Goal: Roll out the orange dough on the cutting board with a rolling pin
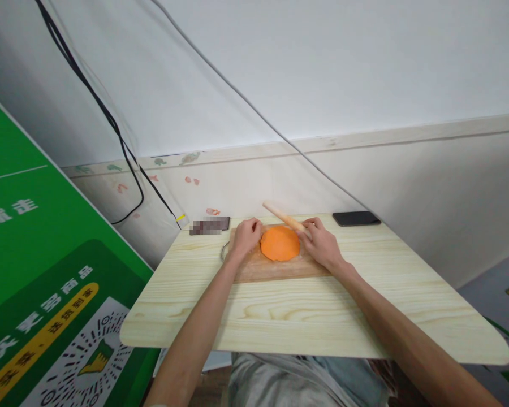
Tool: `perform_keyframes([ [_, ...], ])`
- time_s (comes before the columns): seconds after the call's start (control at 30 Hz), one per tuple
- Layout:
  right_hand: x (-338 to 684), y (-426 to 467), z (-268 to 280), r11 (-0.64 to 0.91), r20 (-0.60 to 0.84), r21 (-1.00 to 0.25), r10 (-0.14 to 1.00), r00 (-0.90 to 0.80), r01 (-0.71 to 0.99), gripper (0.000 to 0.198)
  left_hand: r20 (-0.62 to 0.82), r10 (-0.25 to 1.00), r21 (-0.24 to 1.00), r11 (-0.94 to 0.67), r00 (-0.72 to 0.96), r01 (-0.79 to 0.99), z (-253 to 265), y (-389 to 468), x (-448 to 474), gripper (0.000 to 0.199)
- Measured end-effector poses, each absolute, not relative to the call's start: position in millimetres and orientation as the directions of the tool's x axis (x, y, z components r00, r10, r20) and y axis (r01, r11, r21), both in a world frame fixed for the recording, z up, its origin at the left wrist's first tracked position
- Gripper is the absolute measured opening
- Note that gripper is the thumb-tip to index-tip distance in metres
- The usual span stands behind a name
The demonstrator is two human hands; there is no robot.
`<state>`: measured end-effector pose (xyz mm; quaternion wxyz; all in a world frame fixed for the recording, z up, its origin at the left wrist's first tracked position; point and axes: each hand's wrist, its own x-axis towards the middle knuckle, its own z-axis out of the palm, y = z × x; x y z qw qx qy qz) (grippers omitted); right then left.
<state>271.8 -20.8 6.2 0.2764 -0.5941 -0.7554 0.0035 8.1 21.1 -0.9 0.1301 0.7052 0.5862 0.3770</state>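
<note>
A flat, roughly round sheet of orange dough (280, 244) with an uneven edge lies on a wooden board (265, 275). My right hand (322, 243) is closed round one end of a light wooden rolling pin (282, 215). The pin is tilted, its free end pointing up and left over the far side of the dough. My left hand (246, 238) is closed, fingers curled at the left edge of the dough. Whether those fingertips grip the edge cannot be made out.
Under the board is a pale wood-grain table (288, 322). A black phone (356, 219) lies at the back right, and a dark flat object (210, 225), partly blurred, at the back left. A grey cable (237, 90) crosses the wall behind. A green printed panel (38, 237) stands left.
</note>
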Motion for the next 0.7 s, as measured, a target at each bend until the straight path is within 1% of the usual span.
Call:
perform_keyframes([
  [0.07, 271, -22, 6, 0.284, 0.408, -0.343, 0.904, -0.131, 0.895, 0.038, 0.382, 0.915, 0.519, -0.329, 0.13, 0.789, 1, 16, 11, 0.027],
  [0.13, 271, -22, 7, 0.288, 0.403, -0.347, 0.905, -0.135, 0.893, 0.038, 0.364, 0.909, 0.445, -0.362, 0.204, 0.819, 4, 10, 14, 0.024],
  [0.17, 271, -22, 7, 0.291, 0.401, -0.35, 0.906, -0.138, 0.89, 0.037, 0.348, 0.908, 0.418, -0.373, 0.233, 0.828, 5, 7, 16, 0.026],
  [0.27, 271, -23, 7, 0.295, 0.397, -0.361, 0.907, -0.14, 0.885, 0.037, 0.305, 0.907, 0.373, -0.393, 0.289, 0.841, 11, -1, 19, 0.041],
  [0.33, 271, -23, 7, 0.294, 0.399, -0.367, 0.907, -0.135, 0.883, 0.039, 0.296, 0.908, 0.388, -0.397, 0.296, 0.832, 12, -2, 19, 0.044],
  [0.4, 271, -23, 7, 0.292, 0.41, -0.373, 0.903, -0.126, 0.881, 0.04, 0.304, 0.909, 0.445, -0.401, 0.286, 0.801, 11, 0, 18, 0.043],
  [0.47, 272, -23, 6, 0.296, 0.425, -0.38, 0.897, -0.119, 0.876, 0.04, 0.316, 0.911, 0.549, -0.404, 0.265, 0.732, 6, 5, 17, 0.039],
  [0.53, 272, -22, 5, 0.305, 0.439, -0.389, 0.891, -0.116, 0.869, 0.039, 0.314, 0.919, 0.684, -0.393, 0.239, 0.615, -1, 10, 16, 0.037],
  [0.6, 273, -21, 3, 0.309, 0.447, -0.402, 0.888, -0.109, 0.862, 0.04, 0.3, 0.932, 0.806, -0.362, 0.203, 0.468, -7, 16, 16, 0.042],
  [0.67, 274, -19, 2, 0.307, 0.451, -0.416, 0.887, -0.099, 0.856, 0.041, 0.291, 0.944, 0.884, -0.327, 0.153, 0.335, -11, 22, 15, 0.049],
  [0.7, 275, -18, 1, 0.308, 0.455, -0.423, 0.886, -0.094, 0.852, 0.042, 0.284, 0.951, 0.907, -0.309, 0.123, 0.286, -12, 24, 13, 0.048],
])
